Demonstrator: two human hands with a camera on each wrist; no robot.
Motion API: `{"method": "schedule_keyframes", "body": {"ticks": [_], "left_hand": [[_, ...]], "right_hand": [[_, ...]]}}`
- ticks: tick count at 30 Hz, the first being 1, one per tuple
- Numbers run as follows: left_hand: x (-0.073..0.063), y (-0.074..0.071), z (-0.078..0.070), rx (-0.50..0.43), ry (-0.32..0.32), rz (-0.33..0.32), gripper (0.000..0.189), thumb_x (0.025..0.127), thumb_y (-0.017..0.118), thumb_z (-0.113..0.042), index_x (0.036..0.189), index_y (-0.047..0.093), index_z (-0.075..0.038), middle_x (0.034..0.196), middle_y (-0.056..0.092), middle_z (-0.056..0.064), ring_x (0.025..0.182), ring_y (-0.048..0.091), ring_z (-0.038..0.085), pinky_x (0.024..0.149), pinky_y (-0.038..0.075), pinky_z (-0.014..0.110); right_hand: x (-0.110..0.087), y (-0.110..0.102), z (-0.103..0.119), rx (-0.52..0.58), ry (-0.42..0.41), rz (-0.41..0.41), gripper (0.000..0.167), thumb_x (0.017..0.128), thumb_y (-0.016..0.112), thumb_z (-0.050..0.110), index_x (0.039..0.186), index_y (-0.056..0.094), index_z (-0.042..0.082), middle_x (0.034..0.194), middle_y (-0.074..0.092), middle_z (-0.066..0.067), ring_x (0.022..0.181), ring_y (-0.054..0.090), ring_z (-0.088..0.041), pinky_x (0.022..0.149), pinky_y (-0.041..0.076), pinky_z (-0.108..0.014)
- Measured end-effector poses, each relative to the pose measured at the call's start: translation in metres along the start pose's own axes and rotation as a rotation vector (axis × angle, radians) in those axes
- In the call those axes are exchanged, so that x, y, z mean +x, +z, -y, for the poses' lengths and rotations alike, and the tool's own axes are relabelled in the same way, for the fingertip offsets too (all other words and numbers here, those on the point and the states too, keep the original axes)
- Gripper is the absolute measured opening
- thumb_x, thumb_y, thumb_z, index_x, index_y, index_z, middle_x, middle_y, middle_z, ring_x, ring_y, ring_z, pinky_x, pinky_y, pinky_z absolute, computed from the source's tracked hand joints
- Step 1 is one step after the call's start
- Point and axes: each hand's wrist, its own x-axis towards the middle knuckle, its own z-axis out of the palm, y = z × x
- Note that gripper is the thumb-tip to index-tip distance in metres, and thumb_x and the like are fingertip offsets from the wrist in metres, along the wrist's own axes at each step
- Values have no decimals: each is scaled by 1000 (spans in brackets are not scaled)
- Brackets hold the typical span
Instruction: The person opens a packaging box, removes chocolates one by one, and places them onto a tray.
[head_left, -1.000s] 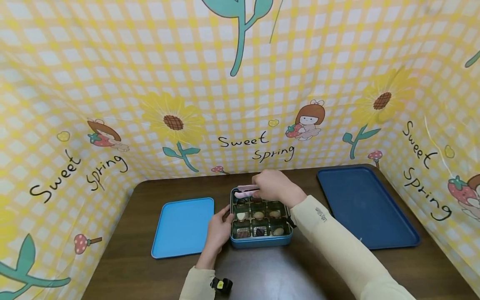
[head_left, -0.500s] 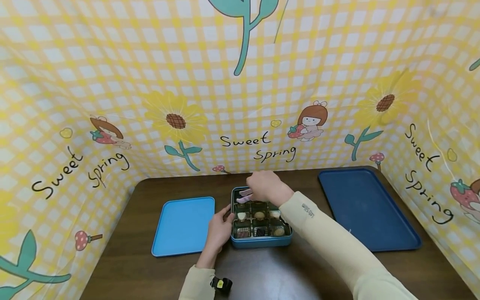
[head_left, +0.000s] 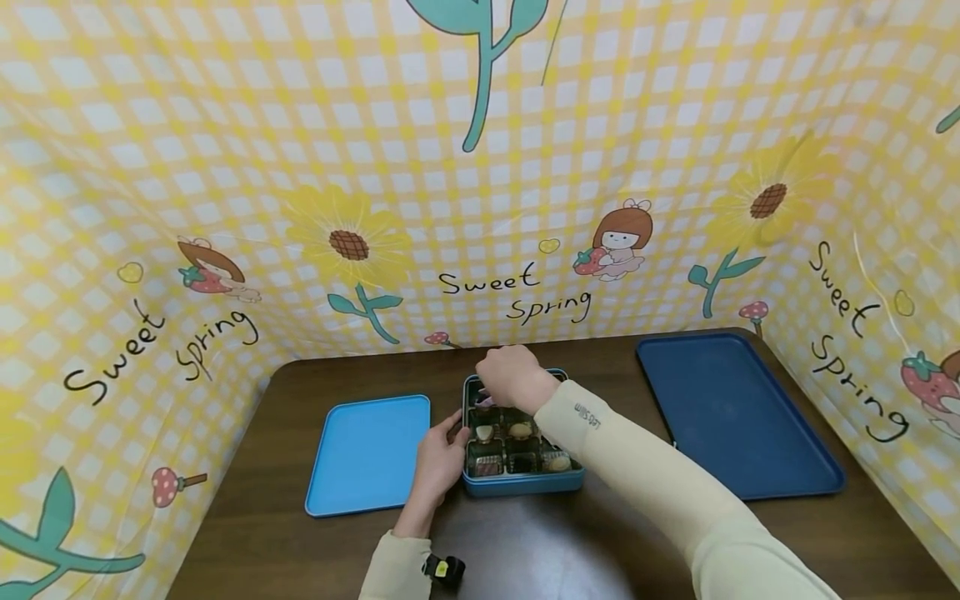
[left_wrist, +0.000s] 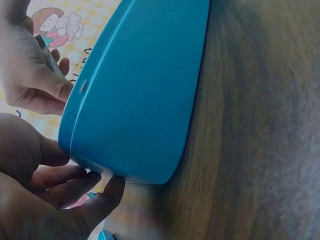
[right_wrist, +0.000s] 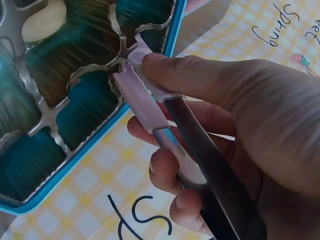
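Note:
A blue box (head_left: 522, 485) holds a clear plastic insert with several compartments. Pieces of chocolate lie in some of them, among them a white piece (head_left: 485, 432) and a tan piece (head_left: 520, 431). My left hand (head_left: 438, 458) grips the box's left side, thumb by the rim and fingers against the outer wall in the left wrist view. With my right hand (head_left: 516, 377) I hold metal tongs (right_wrist: 192, 145) with pink tips, which reach over the dividers at the box's far left corner. Whether the tips pinch anything is not clear. My forearm covers the box's right part.
To the left of the box lies a light blue flat tray or lid (head_left: 367, 454). A larger dark blue tray (head_left: 742, 417) rests at the right. Behind the dark brown table (head_left: 255, 500) hangs a yellow checked cloth (head_left: 480, 208), which also lines both sides.
My right hand has moved left with the tongs, whose tips now sit lower in the far left corner. My left hand stays on the box.

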Motion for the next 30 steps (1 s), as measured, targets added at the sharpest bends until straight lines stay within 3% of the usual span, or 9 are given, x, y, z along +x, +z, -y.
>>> {"method": "schedule_keyframes", "body": {"ticks": [6, 13, 21, 30], "left_hand": [[1, 0, 1, -1, -3, 4, 43, 104, 56, -12, 147, 53, -4, 126, 65, 18, 56, 43, 17, 48, 38, 28], [2, 0, 2, 5, 2, 5, 43, 105, 56, -13, 147, 53, -6, 124, 66, 17, 52, 40, 15, 46, 36, 28], [1, 0, 1, -4, 1, 20, 43, 105, 56, -12, 147, 52, -5, 132, 63, 19, 57, 46, 17, 48, 39, 28], [1, 0, 1, -1, -3, 12, 43, 105, 55, -12, 147, 53, -5, 118, 68, 17, 50, 38, 14, 46, 36, 28]], "right_hand": [[8, 3, 6, -36, 7, 17, 36, 89, 74, 50, 106, 78, 18, 88, 72, 0, 72, 68, -17, 65, 59, -36], [13, -2, 10, -9, 21, 53, 35, 90, 75, 46, 111, 77, 17, 89, 72, -1, 70, 68, -16, 65, 59, -35], [15, -4, 10, 37, 38, 98, 37, 91, 74, 44, 116, 76, 17, 94, 72, -2, 72, 67, -17, 66, 59, -36], [19, -1, 11, 28, 31, 103, 31, 93, 74, 40, 114, 76, 18, 89, 71, -3, 65, 64, -18, 60, 58, -37]]}}
